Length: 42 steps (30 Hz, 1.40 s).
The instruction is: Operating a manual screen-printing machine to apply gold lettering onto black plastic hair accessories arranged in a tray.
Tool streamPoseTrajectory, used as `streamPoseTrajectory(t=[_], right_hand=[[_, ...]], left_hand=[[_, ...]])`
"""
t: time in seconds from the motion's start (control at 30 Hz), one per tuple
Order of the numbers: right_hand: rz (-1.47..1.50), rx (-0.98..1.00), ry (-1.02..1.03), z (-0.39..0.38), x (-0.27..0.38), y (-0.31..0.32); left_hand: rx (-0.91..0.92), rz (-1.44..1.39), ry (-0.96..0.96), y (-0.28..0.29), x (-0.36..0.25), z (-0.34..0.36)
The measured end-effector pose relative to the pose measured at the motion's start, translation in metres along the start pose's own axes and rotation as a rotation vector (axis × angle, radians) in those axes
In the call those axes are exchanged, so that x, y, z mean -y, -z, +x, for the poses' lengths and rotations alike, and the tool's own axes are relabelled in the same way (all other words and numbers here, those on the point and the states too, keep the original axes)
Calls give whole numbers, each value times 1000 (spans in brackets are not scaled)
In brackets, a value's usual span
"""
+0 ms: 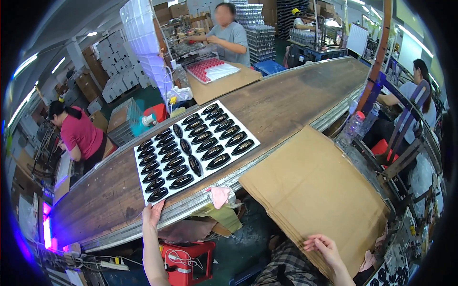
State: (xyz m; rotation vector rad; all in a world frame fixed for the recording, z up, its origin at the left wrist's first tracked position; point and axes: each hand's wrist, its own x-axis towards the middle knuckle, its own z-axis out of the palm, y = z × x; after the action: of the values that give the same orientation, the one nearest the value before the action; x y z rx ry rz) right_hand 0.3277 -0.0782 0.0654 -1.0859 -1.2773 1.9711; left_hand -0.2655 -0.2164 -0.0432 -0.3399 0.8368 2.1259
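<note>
A white tray (149, 178) of several glossy black oval pieces (209, 139) lies on the long wooden conveyor surface (296, 90). My left hand (153, 214) grips the tray's near left corner, thumb and fingers at the edge. My right hand (322, 249) is at the near left edge of a stack of brown cardboard sheets (310, 186), its fingers loosely bent and apart, holding nothing visible. A pink cloth (220, 195) sits on the metal rail between tray and cardboard.
Co-workers work across the conveyor (229, 40), at left (86, 138) and at right (405, 109). A metal frame with plastic bottles (353, 133) borders the cardboard. A red stool (188, 262) stands below. Another tray of black pieces (389, 275) is at lower right.
</note>
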Motion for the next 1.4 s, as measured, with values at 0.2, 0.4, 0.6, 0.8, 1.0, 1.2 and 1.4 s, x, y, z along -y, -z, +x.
streamPoseTrajectory(t=[0.2,0.4,0.6,0.8,1.0,1.2,1.4], right_hand=[[-49,17,3,-5,9,1],[-382,-427,282,30,45,72],[-385,-100,100,8,38,79],[-632,191,-139,-43,24,55],[-759,117,-122,-57,16,57],[-325,-86,-213,-79,-5,56],[-70,-254,115,-104,-18,54]], left_hand=[[-20,4,4,-5,-3,-7],[-55,53,-30,4,-15,-2],[-48,85,-19,3,-4,-21],[251,630,253,-36,87,-105],[704,1037,707,-60,231,-144],[1157,1100,875,-89,330,-220],[1246,1153,1014,-143,375,-285]])
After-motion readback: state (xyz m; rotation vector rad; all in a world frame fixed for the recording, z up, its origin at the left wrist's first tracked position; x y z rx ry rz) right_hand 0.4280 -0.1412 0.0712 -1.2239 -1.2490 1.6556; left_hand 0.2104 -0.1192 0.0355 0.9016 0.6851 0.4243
